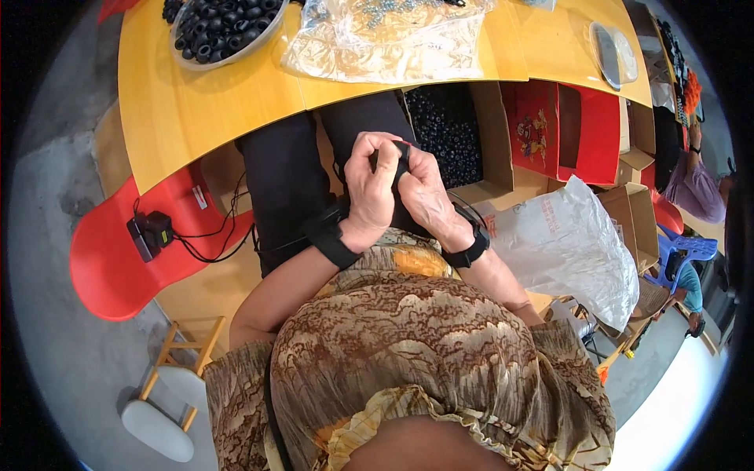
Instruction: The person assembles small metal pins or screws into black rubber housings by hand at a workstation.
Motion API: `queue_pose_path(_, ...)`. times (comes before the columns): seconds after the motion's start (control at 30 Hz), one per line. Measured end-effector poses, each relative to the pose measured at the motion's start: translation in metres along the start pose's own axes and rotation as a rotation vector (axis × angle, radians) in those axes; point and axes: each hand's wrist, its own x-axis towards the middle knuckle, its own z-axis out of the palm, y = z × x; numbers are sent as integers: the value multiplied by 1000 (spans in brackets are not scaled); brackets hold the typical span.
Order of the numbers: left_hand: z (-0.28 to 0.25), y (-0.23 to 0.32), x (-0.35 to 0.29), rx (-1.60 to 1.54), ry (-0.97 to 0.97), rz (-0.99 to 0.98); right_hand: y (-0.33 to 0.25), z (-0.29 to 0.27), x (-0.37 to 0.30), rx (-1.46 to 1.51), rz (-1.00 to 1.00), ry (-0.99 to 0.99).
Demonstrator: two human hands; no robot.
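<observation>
Over my lap, both hands meet around a small black piece, perhaps plastic or rubber, mostly hidden by the fingers. My left hand is closed with its thumb pressed up against the piece. From the other side my right hand grips it with bent fingers. Each wrist wears a black strap. Beyond the hands, on the yellow table, stands a clear tub full of black ring-shaped parts. Beside it lies a clear plastic bag with small pieces on it.
Under the table are a cardboard box of small black parts and a red box. A large plastic bag lies at my right. At my left, a red chair carries a cabled black device. Other people are at far right.
</observation>
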Motion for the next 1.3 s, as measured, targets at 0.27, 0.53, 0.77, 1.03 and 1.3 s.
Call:
queue_pose_path(0.27,0,1,5,153,81,-131,26,3,5,-201,-132,106)
queue_pose_path(0.53,-3,-9,14,3,122,-123,14,7,17,-338,-199,155)
queue_pose_path(0.77,-7,25,12,-248,-97,-232,-24,-16,1,74,99,155)
queue_pose_path(1.03,-38,63,31,-73,-57,-59,-9,-117,12,-830,-78,477)
queue_pose_path(1.3,-80,120,82,1047,156,587,-84,-94,31,-782,-244,588)
